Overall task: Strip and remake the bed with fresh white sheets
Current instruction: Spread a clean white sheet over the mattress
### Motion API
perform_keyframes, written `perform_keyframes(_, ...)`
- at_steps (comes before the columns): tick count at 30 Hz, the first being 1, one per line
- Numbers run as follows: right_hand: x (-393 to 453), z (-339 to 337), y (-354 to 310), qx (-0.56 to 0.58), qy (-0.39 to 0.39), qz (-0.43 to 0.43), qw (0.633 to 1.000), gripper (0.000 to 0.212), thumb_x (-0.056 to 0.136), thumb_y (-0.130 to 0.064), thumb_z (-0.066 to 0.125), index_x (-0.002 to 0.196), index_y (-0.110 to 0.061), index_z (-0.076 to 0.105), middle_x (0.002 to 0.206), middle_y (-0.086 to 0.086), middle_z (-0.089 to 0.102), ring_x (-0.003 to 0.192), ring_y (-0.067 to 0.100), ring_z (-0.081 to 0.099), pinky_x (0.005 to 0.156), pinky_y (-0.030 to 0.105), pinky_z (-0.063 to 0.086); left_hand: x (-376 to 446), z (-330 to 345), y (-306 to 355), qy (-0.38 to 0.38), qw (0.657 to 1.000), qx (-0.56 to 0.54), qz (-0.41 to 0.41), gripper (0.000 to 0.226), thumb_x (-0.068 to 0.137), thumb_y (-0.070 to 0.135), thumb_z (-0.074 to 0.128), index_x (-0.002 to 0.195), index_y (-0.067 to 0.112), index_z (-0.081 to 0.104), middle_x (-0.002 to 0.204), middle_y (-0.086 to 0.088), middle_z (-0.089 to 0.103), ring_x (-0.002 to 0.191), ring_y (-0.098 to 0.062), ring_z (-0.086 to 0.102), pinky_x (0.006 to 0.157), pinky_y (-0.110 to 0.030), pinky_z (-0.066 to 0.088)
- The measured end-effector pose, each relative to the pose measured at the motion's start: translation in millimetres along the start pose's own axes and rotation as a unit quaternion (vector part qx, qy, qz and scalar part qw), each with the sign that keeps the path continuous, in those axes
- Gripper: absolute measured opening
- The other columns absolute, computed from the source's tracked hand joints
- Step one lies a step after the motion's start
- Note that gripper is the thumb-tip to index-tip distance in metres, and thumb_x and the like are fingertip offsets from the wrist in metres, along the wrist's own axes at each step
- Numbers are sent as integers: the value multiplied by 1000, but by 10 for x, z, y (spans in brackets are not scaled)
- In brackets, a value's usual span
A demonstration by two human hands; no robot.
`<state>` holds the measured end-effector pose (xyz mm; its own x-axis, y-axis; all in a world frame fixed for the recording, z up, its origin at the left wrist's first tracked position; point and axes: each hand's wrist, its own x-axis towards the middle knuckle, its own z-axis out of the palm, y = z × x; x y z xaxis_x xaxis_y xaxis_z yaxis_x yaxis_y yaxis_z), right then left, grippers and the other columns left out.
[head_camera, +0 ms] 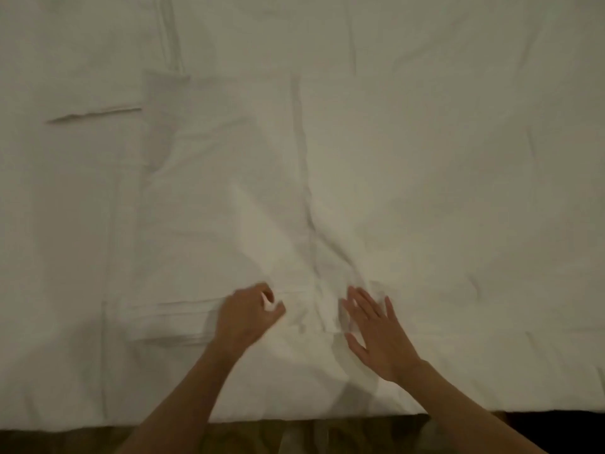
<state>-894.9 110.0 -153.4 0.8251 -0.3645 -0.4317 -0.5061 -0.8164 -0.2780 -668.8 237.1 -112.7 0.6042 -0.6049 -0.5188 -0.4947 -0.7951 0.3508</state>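
Note:
A white sheet point(425, 158) covers the whole bed, creased in long lines. A partly unfolded white sheet point(212, 198) lies on top of it at centre-left, with stacked folded layers along its near edge. My left hand point(245, 317) pinches a bit of that white fabric between thumb and curled fingers. To its right, my right hand point(376, 329) lies flat with fingers spread, pressing on the wrinkled fabric beside a raised fold.
The bed's near edge point(327, 417) runs across the bottom of the view. Below it shows a dim brown floor point(65, 442), darker at the right. A long crease point(302, 142) runs away from my hands up the middle.

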Motion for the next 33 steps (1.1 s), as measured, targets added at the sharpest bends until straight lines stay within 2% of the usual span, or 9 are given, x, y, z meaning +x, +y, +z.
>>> perform_keyframes(3, 485, -212, -579, 115, 70, 39, 990, 65, 91, -48, 28, 150, -18, 28, 158, 1, 22, 146, 19, 21, 114, 48, 18, 296, -423, -489, 144, 985, -53, -73, 32, 80, 32, 74, 102, 15, 60, 96, -9, 59, 96, -29, 58, 81, -37, 43)
perform_keyframes(5, 854, -355, -925, 177, 58, 60, 981, 66, 94, -47, 28, 153, -21, 13, 162, -2, 3, 149, 15, 3, 118, 42, 4, 524, -656, -835, 206, 964, -71, -156, 53, 79, 27, 76, 121, 6, 51, 121, -21, 48, 116, -37, 46, 93, -46, 40)
perform_keyframes(8, 1331, -461, -1262, 214, 25, 107, 971, 64, 100, -34, 39, 154, -20, 7, 162, 1, -5, 149, 18, 0, 118, 44, 6, 806, -966, -1302, 189, 921, -149, -308, 77, 82, 32, 74, 141, 4, 33, 144, -23, 32, 134, -38, 29, 106, -49, 30)
perform_keyframes(10, 1547, -484, -1334, 207, 19, 143, 968, 65, 100, -32, 40, 154, -15, 7, 162, 4, -1, 148, 20, 3, 118, 47, 9, 960, -1072, -1569, 150, 900, -205, -354, 84, 82, 39, 73, 145, 3, 30, 147, -23, 33, 136, -39, 30, 110, -45, 26)
perform_keyframes(14, 1730, -456, -1330, 131, 17, 157, 979, 66, 99, -33, 41, 153, -16, 7, 162, 4, -2, 149, 21, 0, 115, 56, 13, 1115, -1070, -1726, 144, 897, -289, -301, 69, 82, 36, 74, 134, 2, 46, 135, -19, 52, 124, -34, 50, 103, -39, 40)
perform_keyframes(17, 1765, -409, -1376, 76, -7, 150, 986, 65, 100, -39, 37, 154, -22, 4, 161, 4, -10, 148, 24, -7, 112, 61, 13, 1157, -1073, -1655, 162, 933, -231, -224, 43, 84, 28, 73, 112, -3, 64, 111, -21, 66, 104, -37, 61, 86, -36, 44)
perform_keyframes(21, 1836, -347, -1627, 73, -24, 146, 986, 65, 100, -42, 35, 154, -29, 1, 161, 2, -15, 147, 28, -14, 111, 64, 10, 1173, -1141, -1766, 172, 944, -216, -180, 27, 85, 25, 71, 82, -1, 65, 69, -12, 57, 77, -28, 55, 70, -32, 38)
perform_keyframes(27, 1992, -381, -2087, 90, -43, 108, 989, 64, 100, -42, 35, 154, -29, 3, 161, 0, -13, 147, 29, -12, 110, 68, 10, 1190, -1316, -2001, 165, 958, -182, -148, 39, 86, 31, 71, 90, -8, 69, 86, -26, 66, 85, -39, 62, 75, -39, 43)
perform_keyframes(33, 2018, -346, -2316, 128, -86, 14, 988, 66, 99, -43, 36, 154, -27, 4, 161, -2, -12, 148, 25, -14, 112, 66, 5, 1149, -1534, -2300, 169, 959, -138, -183, 39, 87, 32, 69, 93, -7, 69, 92, -29, 67, 90, -42, 61, 75, -39, 40)
